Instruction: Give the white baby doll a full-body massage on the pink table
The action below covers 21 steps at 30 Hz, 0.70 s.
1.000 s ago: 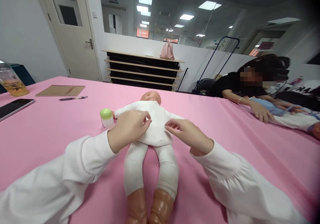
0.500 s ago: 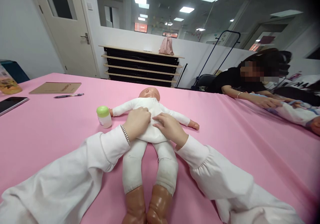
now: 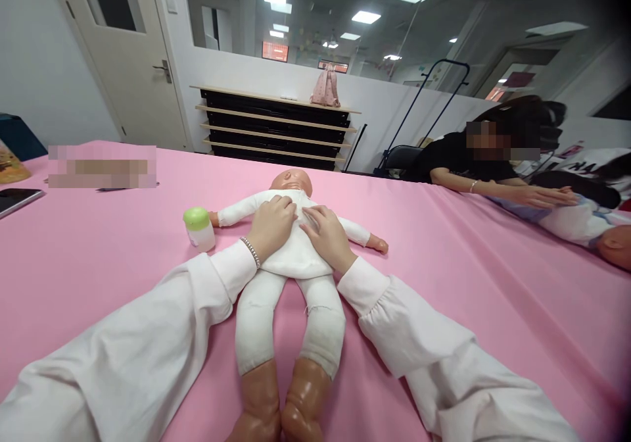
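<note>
Doll (image 3: 296,245) lies face-up at frame center on pink table (image 3: 98,251). Left hand (image 3: 273,225) and right hand (image 3: 328,237) both flat on its chest, fingers together, slightly curled, gripping nothing. Green-capped bottle (image 3: 198,228) just left of doll's arm.

Green-capped bottle (image 3: 198,227) just left of doll's arm (image 3: 236,212), blocks that side; bare pink bench (image 3: 434,277) right, open approach.
</note>
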Motion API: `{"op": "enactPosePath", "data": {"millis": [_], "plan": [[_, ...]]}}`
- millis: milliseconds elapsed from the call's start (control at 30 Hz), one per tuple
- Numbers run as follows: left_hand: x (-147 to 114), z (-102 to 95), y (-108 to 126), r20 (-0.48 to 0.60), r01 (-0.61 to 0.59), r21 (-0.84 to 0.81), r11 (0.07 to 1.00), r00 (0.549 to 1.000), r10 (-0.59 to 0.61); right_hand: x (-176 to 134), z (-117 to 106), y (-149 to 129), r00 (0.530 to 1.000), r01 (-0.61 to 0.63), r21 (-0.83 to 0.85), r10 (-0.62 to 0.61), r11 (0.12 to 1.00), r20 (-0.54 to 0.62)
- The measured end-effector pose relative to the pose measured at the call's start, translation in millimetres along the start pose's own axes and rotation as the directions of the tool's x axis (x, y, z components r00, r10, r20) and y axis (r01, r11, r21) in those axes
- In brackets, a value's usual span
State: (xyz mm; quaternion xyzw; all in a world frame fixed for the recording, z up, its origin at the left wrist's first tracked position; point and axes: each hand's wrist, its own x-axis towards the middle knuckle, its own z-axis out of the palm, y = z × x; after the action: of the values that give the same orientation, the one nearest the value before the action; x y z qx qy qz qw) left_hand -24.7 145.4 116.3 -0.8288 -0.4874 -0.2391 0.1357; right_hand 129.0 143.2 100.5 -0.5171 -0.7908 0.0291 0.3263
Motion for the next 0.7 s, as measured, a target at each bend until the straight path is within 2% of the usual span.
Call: {"op": "enactPosePath", "data": {"millis": [100,200,267,367,467,533,633,700], "plan": [[-1.0,-2.3,-0.7,0.042,-0.012,0.014,1.000,0.999,0.012,-1.5,-0.9,0.0,0.997,0.004,-0.001,-0.004,1.000,0.080],[-3.8,-10.1,-0.9,0.014,-0.005,0.001,1.000,1.000,0.005,-5.1,-5.6,-4.4,0.999,0.026,-0.003,-0.026,1.000,0.020],[-6.4,-14.7,-0.4,0.035,-0.004,-0.035,0.999,0.999,0.006,-7.7,-8.5,-8.6,0.998,0.060,-0.012,-0.060,0.998,0.014],[-10.2,-18.8,2.0,0.127,0.010,-0.058,0.998,0.992,-0.003,-10.7,-11.8,-14.4,0.995,0.048,-0.035,-0.045,0.998,0.093],[-13.5,-23.4,6.2,0.136,0.012,-0.031,0.999,0.991,-0.007,-12.6,-16.9,-17.7,0.993,0.030,-0.056,-0.024,0.998,0.113],[-15.7,-28.0,9.5,0.147,-0.008,-0.046,0.999,0.989,0.015,-13.9,-21.6,-19.2,0.988,0.076,-0.027,-0.071,0.997,0.139],[-18.5,-35.7,14.1,0.223,-0.010,-0.082,0.997,0.974,0.028,-16.0,-28.8,-23.2,0.958,0.159,0.015,-0.158,0.987,0.238],[-19.9,-40.8,16.6,0.255,0.007,-0.077,0.997,0.967,0.012,-17.2,-33.5,-28.1,0.945,0.162,-0.029,-0.147,0.986,0.294]]}}
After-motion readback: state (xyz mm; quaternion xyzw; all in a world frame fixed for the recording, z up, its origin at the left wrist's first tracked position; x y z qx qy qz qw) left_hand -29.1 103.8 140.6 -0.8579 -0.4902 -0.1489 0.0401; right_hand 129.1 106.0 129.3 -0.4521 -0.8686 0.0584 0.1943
